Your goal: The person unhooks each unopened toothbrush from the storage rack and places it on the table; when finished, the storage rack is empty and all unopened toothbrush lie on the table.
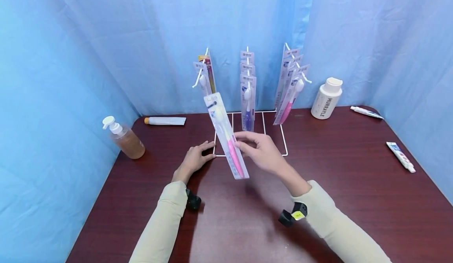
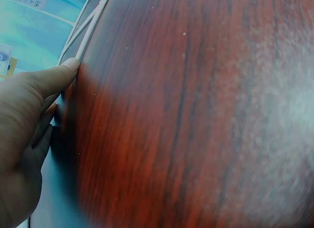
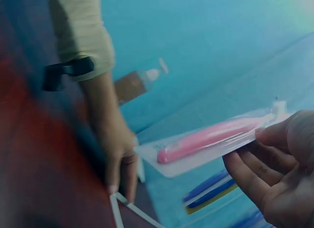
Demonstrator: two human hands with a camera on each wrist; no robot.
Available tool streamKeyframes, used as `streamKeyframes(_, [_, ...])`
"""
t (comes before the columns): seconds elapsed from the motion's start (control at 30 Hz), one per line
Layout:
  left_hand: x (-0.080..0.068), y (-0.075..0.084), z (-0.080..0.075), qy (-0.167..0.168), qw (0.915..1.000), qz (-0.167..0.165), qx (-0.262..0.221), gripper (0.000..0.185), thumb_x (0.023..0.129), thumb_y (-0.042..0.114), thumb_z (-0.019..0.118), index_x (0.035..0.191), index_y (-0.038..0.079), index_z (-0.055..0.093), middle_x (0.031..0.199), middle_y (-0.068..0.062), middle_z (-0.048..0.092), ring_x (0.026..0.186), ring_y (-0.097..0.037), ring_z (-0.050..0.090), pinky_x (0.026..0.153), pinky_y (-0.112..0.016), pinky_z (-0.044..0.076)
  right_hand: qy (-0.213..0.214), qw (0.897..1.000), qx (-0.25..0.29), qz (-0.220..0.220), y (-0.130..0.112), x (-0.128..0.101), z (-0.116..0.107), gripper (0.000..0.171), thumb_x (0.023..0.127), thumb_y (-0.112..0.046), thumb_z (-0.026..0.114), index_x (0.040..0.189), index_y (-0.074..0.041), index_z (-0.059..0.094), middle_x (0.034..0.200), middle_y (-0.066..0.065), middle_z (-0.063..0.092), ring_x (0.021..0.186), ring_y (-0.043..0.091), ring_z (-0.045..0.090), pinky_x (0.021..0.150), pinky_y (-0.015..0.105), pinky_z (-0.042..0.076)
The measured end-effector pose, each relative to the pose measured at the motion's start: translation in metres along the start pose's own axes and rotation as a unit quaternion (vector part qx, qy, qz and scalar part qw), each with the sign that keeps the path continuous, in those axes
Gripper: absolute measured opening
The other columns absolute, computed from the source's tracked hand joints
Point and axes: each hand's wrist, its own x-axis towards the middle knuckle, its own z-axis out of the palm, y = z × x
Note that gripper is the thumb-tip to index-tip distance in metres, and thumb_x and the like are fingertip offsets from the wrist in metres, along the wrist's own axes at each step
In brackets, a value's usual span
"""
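My right hand [image 1: 263, 151] pinches a packaged toothbrush [image 1: 230, 141] with a pink handle between thumb and fingers, raised in front of a white wire display rack [image 1: 287, 154]. The pack leans, its top toward the rack's left hook. In the right wrist view, the right thumb [image 3: 265, 134] lies on top of the clear pack. My left hand [image 1: 194, 159] rests at the front left corner of the rack's base, its fairly straight fingers touching the wire. The left thumb [image 2: 71, 65] meets the wire in the left wrist view.
Toothbrush packs hang from the middle hook [image 1: 248, 105] and right hook [image 1: 290, 90]; fewer hang at left [image 1: 201, 78]. Left of the rack are a pump bottle [image 1: 131, 141] and a tube [image 1: 166, 120]. To its right are a white bottle [image 1: 326, 100] and two small tubes [image 1: 366, 112].
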Motion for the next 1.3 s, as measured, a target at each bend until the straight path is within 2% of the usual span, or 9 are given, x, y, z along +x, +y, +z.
streamKeyframes(0.2, [-0.001,0.0,0.0,-0.005,1.0,0.0,0.002,0.051,0.088,0.032,0.069,0.136,0.023,0.056,0.144,-0.005,0.049,0.136,-0.027,0.043,0.111,-0.049,0.033,-0.031,0.996,0.044,0.073,0.028,-0.026,-0.003,0.028,0.094,-0.002,0.056,0.121,0.005,0.058,0.106,0.025,0.066,0.093,0.022,0.069,0.071,0.035,0.059])
streamKeyframes(0.37, [-0.001,0.001,0.0,-0.002,1.0,0.004,0.007,0.05,0.088,0.031,0.069,0.136,0.023,0.057,0.144,-0.007,0.05,0.135,-0.028,0.044,0.11,-0.049,0.034,-0.054,0.986,0.075,0.14,0.058,-0.049,0.001,0.028,0.092,0.003,0.055,0.119,0.01,0.055,0.103,0.025,0.065,0.093,0.022,0.067,0.076,0.036,0.058])
streamKeyframes(0.53, [0.0,0.001,0.0,0.0,0.9999,0.007,0.014,0.05,0.088,0.031,0.069,0.136,0.023,0.057,0.143,-0.006,0.05,0.134,-0.029,0.045,0.11,-0.05,0.033,-0.054,0.977,0.093,0.183,0.081,-0.066,0.01,0.027,0.09,0.006,0.054,0.115,0.014,0.054,0.096,0.021,0.066,0.083,0.017,0.067,0.074,0.035,0.059])
streamKeyframes(0.73, [-0.003,0.003,-0.001,-0.006,0.9999,0.0,0.009,0.05,0.088,0.031,0.069,0.136,0.022,0.056,0.145,-0.008,0.048,0.135,-0.03,0.043,0.111,-0.051,0.032,-0.048,0.964,0.122,0.23,0.09,-0.069,0.02,0.027,0.088,0.007,0.056,0.113,0.016,0.051,0.086,0.012,0.063,0.072,0.015,0.064,0.071,0.036,0.059])
streamKeyframes(0.83, [-0.004,0.004,-0.002,-0.012,0.9999,-0.002,0.005,0.051,0.089,0.031,0.068,0.137,0.022,0.055,0.146,-0.008,0.047,0.136,-0.03,0.042,0.111,-0.052,0.032,-0.043,0.961,0.124,0.244,0.093,-0.068,0.023,0.028,0.088,0.007,0.056,0.113,0.017,0.051,0.084,0.011,0.062,0.07,0.016,0.065,0.071,0.036,0.059])
streamKeyframes(1.07, [-0.003,0.005,-0.001,-0.014,0.9999,-0.003,0.005,0.051,0.089,0.031,0.068,0.137,0.023,0.055,0.146,-0.009,0.047,0.136,-0.031,0.041,0.111,-0.051,0.032,-0.036,0.961,0.112,0.251,0.092,-0.068,0.028,0.035,0.088,0.007,0.056,0.12,0.02,0.048,0.088,0.017,0.066,0.073,0.017,0.066,0.073,0.035,0.059])
streamKeyframes(1.3, [-0.002,0.004,-0.002,-0.015,0.9998,-0.011,0.012,0.052,0.089,0.033,0.068,0.138,0.025,0.054,0.146,-0.008,0.046,0.136,-0.031,0.041,0.111,-0.05,0.033,-0.047,0.965,0.069,0.249,0.085,-0.069,0.025,0.037,0.09,0.004,0.054,0.123,0.02,0.049,0.094,0.023,0.069,0.078,0.021,0.069,0.073,0.034,0.059])
